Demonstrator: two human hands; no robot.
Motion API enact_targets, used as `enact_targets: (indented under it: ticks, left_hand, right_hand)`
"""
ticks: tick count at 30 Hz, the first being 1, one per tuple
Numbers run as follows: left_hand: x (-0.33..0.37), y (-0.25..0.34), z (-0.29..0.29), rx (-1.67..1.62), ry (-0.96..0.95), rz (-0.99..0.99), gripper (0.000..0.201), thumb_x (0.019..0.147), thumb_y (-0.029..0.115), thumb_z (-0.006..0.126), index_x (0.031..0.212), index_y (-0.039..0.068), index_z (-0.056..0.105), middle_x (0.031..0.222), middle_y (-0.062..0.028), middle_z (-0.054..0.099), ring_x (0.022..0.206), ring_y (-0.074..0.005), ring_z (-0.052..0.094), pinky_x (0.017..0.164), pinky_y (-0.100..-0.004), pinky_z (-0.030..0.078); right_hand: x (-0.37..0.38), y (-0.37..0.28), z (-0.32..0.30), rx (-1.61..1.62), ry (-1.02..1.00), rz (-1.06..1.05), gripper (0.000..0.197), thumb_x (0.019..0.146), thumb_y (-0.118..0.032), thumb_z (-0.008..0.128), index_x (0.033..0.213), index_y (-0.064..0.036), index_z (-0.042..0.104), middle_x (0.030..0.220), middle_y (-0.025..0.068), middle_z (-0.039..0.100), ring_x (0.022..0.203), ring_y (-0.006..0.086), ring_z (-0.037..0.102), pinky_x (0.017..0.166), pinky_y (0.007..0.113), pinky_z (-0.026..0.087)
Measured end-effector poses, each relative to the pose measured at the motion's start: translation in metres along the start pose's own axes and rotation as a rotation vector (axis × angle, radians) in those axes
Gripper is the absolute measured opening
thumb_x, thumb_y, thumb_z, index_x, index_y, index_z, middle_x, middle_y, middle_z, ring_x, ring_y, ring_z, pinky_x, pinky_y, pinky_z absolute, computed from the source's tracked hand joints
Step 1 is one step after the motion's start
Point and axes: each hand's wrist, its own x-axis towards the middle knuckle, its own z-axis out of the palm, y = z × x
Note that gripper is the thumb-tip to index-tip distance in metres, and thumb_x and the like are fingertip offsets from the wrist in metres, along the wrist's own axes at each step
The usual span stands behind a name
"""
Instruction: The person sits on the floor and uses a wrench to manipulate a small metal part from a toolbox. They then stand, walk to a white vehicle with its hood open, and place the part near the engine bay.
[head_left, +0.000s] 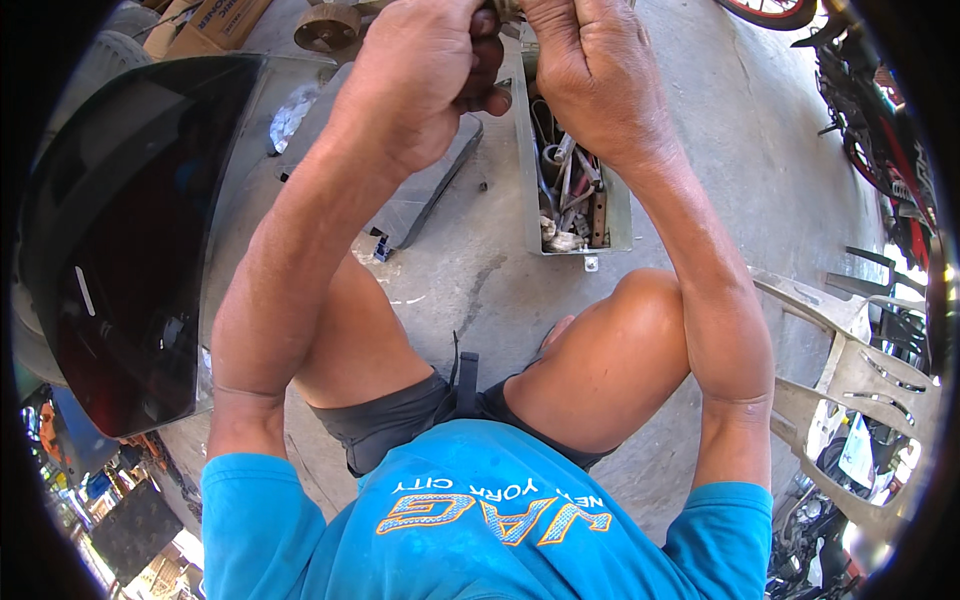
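Both my hands are raised to the upper edge of the view, close together. My left hand [425,80] has its fingers curled inward, partly in shadow. Beside it, my right hand [600,85] is closed, thumb pressed against the fingers. A sliver of something dull and metallic shows between the hands, but the picture's edge cuts it off and I cannot make out what it is. Below my right hand lies an open metal toolbox [621,222], holding several wrenches and other hand tools [572,190] and a whitish rag [563,240].
A large dark tinted panel [130,210] stands at the left. Near my left forearm lies a flat grey-black piece [425,195]. A rusty wheel [327,28] and a cardboard box [222,22] are farther back. At the right are a pale plastic chair [845,375] and a red-and-black motorcycle [915,180].
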Motion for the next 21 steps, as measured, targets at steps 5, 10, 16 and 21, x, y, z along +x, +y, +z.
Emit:
enact_targets:
  ticks: [5,10,16,21]
  left_hand:
    - [-0.001,0.006,-0.013,-0.016,-0.038,-0.02,0.035,0.102,0.037,0.049,0.075,0.015,0.049,0.057,0.0043,0.037,0.046,-0.0102,0.037,0.05,-0.0347,0.045]
    - [-0.003,0.01,-0.021,0.502,0.097,0.372,0.033,0.103,0.032,0.051,0.084,0.006,0.056,0.063,-0.0031,0.049,0.053,-0.0168,0.049,0.059,-0.0354,0.047]
    - [0.006,0.006,-0.044,0.965,0.156,1.006,0.018,0.103,0.018,0.053,0.103,0.001,0.058,0.084,-0.0173,0.065,0.071,-0.029,0.063,0.068,-0.039,0.048]
    - [-0.001,0.006,-0.042,1.067,0.084,1.038,0.015,0.101,0.014,0.056,0.107,0.0,0.057,0.087,-0.0178,0.066,0.078,-0.0282,0.066,0.072,-0.0383,0.051]
  right_hand:
    - [0.005,-0.001,0.004,0.072,-0.068,-0.026,0.02,0.105,-0.019,0.055,0.096,-0.0009,0.056,0.081,0.0122,0.061,0.076,0.0206,0.058,0.072,0.037,0.049]
    - [0.012,-0.017,0.0,0.227,-0.196,0.295,0.023,0.105,-0.023,0.057,0.093,-0.0039,0.058,0.074,0.0034,0.057,0.067,0.0103,0.05,0.062,0.028,0.043]
    - [0.012,-0.009,0.012,0.678,-0.192,0.543,0.026,0.106,-0.031,0.053,0.096,-0.0075,0.059,0.073,-0.0022,0.052,0.062,0.0079,0.049,0.057,0.025,0.041]
    - [0.011,-0.001,0.013,0.978,-0.225,0.679,0.024,0.107,-0.031,0.052,0.099,-0.0093,0.058,0.075,-0.0025,0.05,0.064,0.0096,0.051,0.058,0.026,0.043]
